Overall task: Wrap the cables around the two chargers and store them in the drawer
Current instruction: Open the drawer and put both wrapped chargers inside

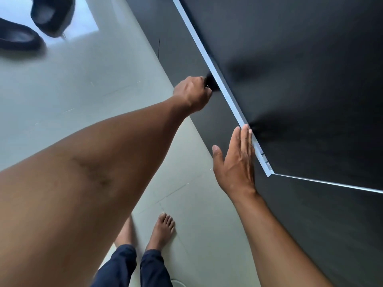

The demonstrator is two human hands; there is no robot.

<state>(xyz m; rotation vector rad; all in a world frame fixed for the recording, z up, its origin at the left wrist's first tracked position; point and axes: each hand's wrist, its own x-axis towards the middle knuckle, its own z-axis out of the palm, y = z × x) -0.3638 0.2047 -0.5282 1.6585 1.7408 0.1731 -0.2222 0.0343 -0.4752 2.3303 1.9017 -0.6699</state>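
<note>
I see no charger or cable. A black desk top [300,69] with a pale front edge [209,59] fills the right side. Below that edge runs the dark drawer front [223,112], which looks closed. My left hand [192,94] is curled shut against this front, its fingers around a small drawer handle [207,87] with a metal glint; most of the handle is hidden. My right hand [236,162] lies flat and open, fingers together, pressed against the desk's front edge near the corner [269,175]. It holds nothing.
Two black shoes [18,38] lie on the pale tiled floor [72,90] at the top left. My bare feet [162,228] stand close to the desk front. A thin vertical seam [159,48] splits the dark front farther along.
</note>
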